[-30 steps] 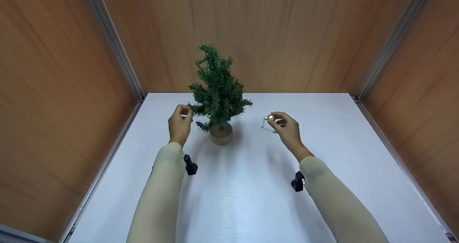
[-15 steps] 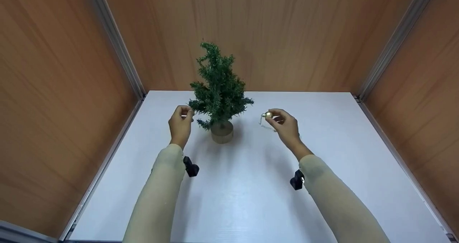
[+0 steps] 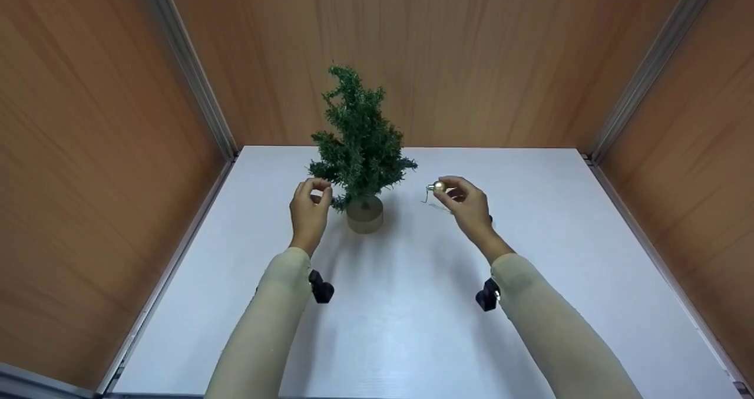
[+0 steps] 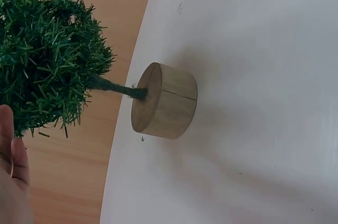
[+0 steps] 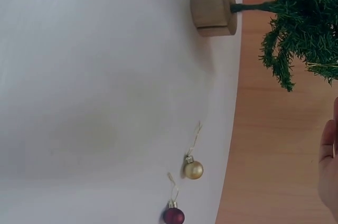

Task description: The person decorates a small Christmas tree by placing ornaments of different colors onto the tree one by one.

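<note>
Right fingers [image 3: 457,181] pinch a gold bauble [image 3: 439,187]; left fingers [image 3: 317,183] bend loosely beside the tree [image 3: 360,145] in its wooden base [image 3: 365,217].

green tree [image 3: 360,142], gold bauble [image 3: 439,187], white table [image 3: 406,328], wood-grained brown wall [image 3: 483,63]

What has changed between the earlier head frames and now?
The left hand has shifted rightward, closer in to the tree; whether it let go of anything is unclear. The right hand still pinches the gold bauble, and the tree stands where it was.
</note>
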`<state>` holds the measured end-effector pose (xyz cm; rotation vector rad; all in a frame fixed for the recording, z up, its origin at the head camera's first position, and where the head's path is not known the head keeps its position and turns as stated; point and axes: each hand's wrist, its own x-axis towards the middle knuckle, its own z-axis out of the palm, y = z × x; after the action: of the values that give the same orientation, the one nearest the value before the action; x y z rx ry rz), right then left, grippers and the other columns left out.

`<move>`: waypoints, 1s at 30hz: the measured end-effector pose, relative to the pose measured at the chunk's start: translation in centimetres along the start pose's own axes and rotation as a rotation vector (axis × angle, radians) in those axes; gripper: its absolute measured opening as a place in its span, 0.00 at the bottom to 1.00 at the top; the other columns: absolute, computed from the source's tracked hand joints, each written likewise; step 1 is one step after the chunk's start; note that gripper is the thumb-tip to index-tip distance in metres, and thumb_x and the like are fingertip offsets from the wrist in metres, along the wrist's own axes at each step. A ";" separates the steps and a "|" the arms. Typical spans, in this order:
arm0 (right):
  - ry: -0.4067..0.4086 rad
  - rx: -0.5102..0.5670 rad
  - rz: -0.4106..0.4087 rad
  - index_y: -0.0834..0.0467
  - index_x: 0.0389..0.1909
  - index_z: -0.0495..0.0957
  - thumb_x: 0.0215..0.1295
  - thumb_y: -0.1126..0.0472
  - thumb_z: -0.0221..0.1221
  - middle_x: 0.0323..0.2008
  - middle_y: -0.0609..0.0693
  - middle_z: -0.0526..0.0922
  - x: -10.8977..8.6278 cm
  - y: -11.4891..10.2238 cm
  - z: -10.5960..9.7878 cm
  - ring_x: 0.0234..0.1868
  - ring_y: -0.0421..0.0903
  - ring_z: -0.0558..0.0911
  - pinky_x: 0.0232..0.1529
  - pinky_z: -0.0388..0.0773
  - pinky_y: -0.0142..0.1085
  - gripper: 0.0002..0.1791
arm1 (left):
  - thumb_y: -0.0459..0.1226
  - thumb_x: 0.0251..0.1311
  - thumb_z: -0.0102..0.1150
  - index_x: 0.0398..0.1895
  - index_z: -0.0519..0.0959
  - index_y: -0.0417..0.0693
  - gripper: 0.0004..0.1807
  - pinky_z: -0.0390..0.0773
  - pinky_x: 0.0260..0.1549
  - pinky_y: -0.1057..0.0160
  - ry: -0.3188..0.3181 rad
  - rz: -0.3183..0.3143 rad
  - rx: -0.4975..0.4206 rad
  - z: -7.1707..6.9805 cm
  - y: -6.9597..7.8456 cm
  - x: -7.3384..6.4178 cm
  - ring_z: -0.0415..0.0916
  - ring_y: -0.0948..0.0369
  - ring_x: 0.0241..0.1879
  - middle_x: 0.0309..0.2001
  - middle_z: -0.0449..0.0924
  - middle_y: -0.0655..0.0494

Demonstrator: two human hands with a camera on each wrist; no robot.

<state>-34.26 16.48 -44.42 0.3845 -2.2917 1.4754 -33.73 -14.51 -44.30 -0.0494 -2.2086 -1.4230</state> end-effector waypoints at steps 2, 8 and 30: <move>-0.003 0.011 -0.002 0.50 0.46 0.76 0.53 0.48 0.62 0.39 0.42 0.78 0.0 -0.1 0.1 0.37 0.40 0.76 0.39 0.73 0.33 0.20 | 0.40 0.61 0.54 0.38 0.74 0.48 0.06 0.70 0.30 0.64 0.006 -0.006 0.011 -0.1 -0.3 -0.1 0.69 0.61 0.31 0.39 0.70 0.59; -0.003 0.041 -0.024 0.55 0.46 0.76 0.55 0.54 0.62 0.39 0.46 0.78 -0.5 -2.1 0.2 0.37 0.44 0.77 0.39 0.73 0.37 0.18 | 0.41 0.62 0.53 0.38 0.72 0.51 0.06 0.69 0.30 0.63 0.000 -0.053 0.023 -0.5 -1.1 -0.7 0.69 0.61 0.30 0.39 0.69 0.59; -0.006 0.134 -0.090 0.62 0.46 0.75 0.56 0.61 0.61 0.40 0.54 0.79 -1.1 -5.4 0.9 0.37 0.50 0.77 0.40 0.73 0.44 0.17 | 0.41 0.62 0.53 0.39 0.73 0.51 0.06 0.72 0.28 0.62 -0.016 -0.079 -0.096 0.3 -1.7 -2.9 0.70 0.62 0.29 0.37 0.72 0.60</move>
<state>-31.17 13.48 -40.92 0.5231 -2.1562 1.5892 -31.79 -14.36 -47.11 -0.0068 -2.1750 -1.5762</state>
